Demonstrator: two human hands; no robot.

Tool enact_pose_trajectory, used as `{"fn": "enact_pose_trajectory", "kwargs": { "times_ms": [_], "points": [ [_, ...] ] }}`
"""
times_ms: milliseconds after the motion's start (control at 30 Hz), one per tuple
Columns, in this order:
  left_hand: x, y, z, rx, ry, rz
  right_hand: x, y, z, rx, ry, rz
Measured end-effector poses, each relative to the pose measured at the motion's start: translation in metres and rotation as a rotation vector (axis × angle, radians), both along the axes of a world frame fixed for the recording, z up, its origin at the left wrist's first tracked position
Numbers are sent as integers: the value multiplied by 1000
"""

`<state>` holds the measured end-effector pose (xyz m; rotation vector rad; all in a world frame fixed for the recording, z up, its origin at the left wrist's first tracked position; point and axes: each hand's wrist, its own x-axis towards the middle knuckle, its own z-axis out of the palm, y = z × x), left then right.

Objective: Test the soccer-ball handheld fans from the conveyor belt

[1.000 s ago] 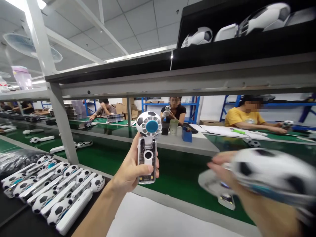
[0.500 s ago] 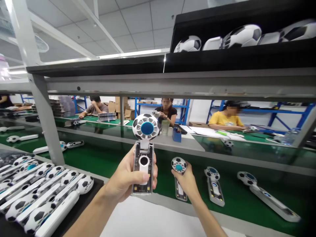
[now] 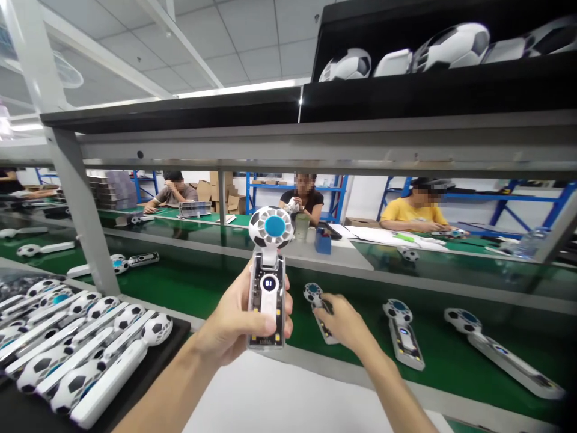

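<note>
My left hand (image 3: 237, 316) grips a handheld fan (image 3: 270, 227) upright by its clear-fronted handle, thumb pressed on the front near the lower end. The fan's head is patterned like a football with a blue centre, and a small round display on the handle shows lit digits. Farther right, my right hand (image 3: 345, 322) has its fingers around the handle of a second fan (image 3: 312, 293), which lies on the green belt; part of that handle is hidden behind the fingers. Two more fans, one nearer (image 3: 404, 337) and one farther right (image 3: 509, 364), lie on the belt with displays lit.
A black tray (image 3: 180, 344) of several football-patterned fans stands at left. White paper (image 3: 265, 397) lies before me. Overhead runs a shelf (image 3: 189, 111) with more fans, carried by a grey post (image 3: 79, 210). Several people sit across the belt (image 3: 180, 294).
The display on the fan in my left hand has gone from dark to lit digits. My right hand has shifted its fan leftward and laid it farther back on the belt.
</note>
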<state>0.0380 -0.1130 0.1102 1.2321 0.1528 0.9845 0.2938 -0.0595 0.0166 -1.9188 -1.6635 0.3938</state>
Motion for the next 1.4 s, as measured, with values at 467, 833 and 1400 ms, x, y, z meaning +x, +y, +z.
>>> {"fn": "enact_pose_trajectory", "kwargs": {
  "times_ms": [467, 833, 1400],
  "points": [
    [10, -8, -3, -11, 18, -11, -55, -88, 94, 416, 360, 243],
    [10, -9, -6, -55, -60, -28, -57, -107, 99, 645, 414, 209],
    [-8, -27, 16, -188, -88, 569, -57, -112, 102, 1053, 531, -15]
  ]
}}
